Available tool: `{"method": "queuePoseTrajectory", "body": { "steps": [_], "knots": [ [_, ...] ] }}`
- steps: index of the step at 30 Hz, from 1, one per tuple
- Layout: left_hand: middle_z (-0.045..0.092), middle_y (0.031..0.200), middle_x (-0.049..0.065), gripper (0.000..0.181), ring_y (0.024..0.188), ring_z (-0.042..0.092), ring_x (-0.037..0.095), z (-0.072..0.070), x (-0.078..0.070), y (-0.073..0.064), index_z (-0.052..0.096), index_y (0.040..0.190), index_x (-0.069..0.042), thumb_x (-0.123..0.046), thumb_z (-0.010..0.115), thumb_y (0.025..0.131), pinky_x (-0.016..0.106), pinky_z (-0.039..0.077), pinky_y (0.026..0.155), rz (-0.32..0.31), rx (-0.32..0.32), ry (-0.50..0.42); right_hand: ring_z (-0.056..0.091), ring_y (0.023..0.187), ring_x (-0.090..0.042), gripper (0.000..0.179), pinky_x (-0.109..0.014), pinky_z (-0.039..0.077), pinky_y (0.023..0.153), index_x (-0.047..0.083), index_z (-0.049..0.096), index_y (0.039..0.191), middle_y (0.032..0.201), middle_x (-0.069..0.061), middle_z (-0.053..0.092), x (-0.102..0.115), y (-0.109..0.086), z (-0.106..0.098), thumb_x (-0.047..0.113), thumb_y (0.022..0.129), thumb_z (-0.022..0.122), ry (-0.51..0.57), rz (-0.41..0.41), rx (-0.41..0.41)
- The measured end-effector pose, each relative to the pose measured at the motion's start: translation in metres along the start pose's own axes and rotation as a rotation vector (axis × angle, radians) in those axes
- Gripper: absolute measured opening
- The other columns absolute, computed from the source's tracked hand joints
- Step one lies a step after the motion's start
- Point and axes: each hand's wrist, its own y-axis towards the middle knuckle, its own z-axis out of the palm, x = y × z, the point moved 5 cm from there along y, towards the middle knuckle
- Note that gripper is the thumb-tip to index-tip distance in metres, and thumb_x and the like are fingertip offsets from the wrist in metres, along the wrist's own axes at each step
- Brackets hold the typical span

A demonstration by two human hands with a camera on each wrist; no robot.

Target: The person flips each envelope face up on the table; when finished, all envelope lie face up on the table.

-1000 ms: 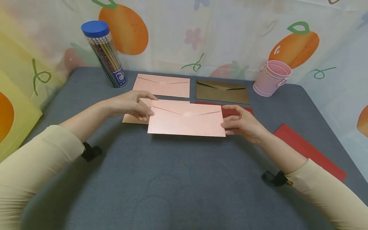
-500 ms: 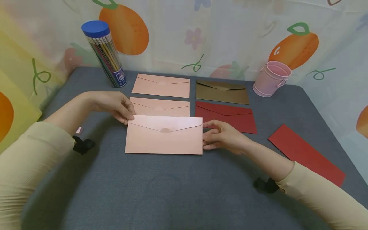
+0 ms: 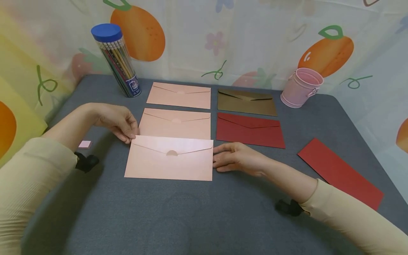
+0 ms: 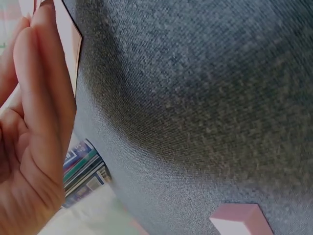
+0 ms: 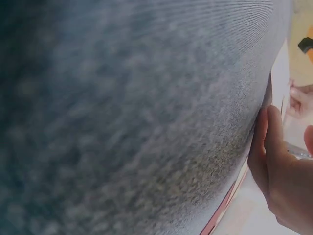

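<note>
In the head view, a shiny pale pink envelope [image 3: 170, 163] lies in front of two other pink envelopes, overlapping the lower edge of the nearer one [image 3: 175, 124]. Its flap side faces up, with a round cut-out at the flap's tip. My left hand [image 3: 118, 123] pinches the upper left corner between thumb and fingers. At the right edge my right hand [image 3: 237, 158] touches the envelope with nearly straight fingers. The right wrist view shows the thumb apart from those fingers. The left wrist view shows the left palm and part of the envelope's edge.
Behind lie a pink envelope [image 3: 178, 95], a brown envelope [image 3: 247, 102] and a red envelope [image 3: 250, 130]. Another red envelope [image 3: 341, 173] lies slanted at right. A pencil tub [image 3: 119, 63], a pink pail [image 3: 301, 87] and a small pink block [image 3: 84, 144] stand around.
Both hands have brought the front pink envelope toward me and to the left, down from in front of the others. The nearer pink envelope, the red envelope and the small pink block are now uncovered.
</note>
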Motion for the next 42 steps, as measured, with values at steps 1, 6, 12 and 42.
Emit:
{"method": "queuePoseTrajectory", "body": {
  "steps": [1, 6, 12, 42],
  "knots": [
    [0.07, 0.082, -0.001, 0.006, 0.079, 0.069, 0.008, 0.0, 0.001, 0.0, 0.068, 0.094, -0.004, -0.01, 0.068, 0.092, 0.019, 0.06, 0.076, -0.009, 0.001, 0.003, 0.066, 0.107, -0.015, 0.049, -0.035, 0.057, 0.099, -0.003, 0.041, 0.143, 0.133, -0.018, 0.059, 0.0, 0.001, 0.0, 0.008, 0.098, 0.056, -0.007, 0.0, 0.003],
    [0.069, 0.081, -0.003, 0.006, 0.076, 0.067, 0.006, -0.002, 0.005, 0.001, 0.07, 0.095, -0.005, -0.01, 0.068, 0.092, 0.018, 0.059, 0.073, -0.042, -0.009, 0.014, 0.065, 0.109, -0.014, 0.048, -0.036, 0.055, 0.101, -0.003, 0.043, 0.143, 0.134, -0.019, 0.056, -0.001, 0.004, 0.002, 0.011, 0.099, 0.056, -0.011, 0.006, 0.019],
    [0.069, 0.079, -0.003, 0.008, 0.072, 0.066, 0.004, -0.002, 0.007, 0.006, 0.072, 0.097, -0.005, -0.01, 0.068, 0.093, 0.017, 0.059, 0.07, -0.054, -0.035, 0.009, 0.065, 0.106, -0.013, 0.047, -0.036, 0.056, 0.1, -0.005, 0.042, 0.143, 0.129, -0.017, 0.058, 0.001, 0.003, 0.002, 0.01, 0.1, 0.053, 0.006, 0.002, 0.024],
    [0.065, 0.081, 0.0, 0.02, 0.065, 0.059, 0.007, -0.002, -0.016, 0.005, 0.068, 0.102, 0.005, -0.013, 0.066, 0.093, 0.017, 0.055, 0.065, -0.017, -0.212, 0.133, 0.066, 0.108, -0.017, 0.046, -0.036, 0.056, 0.101, -0.005, 0.042, 0.143, 0.14, -0.023, 0.051, 0.001, -0.001, -0.008, 0.012, 0.101, 0.052, -0.033, -0.015, 0.007]
  ]
}}
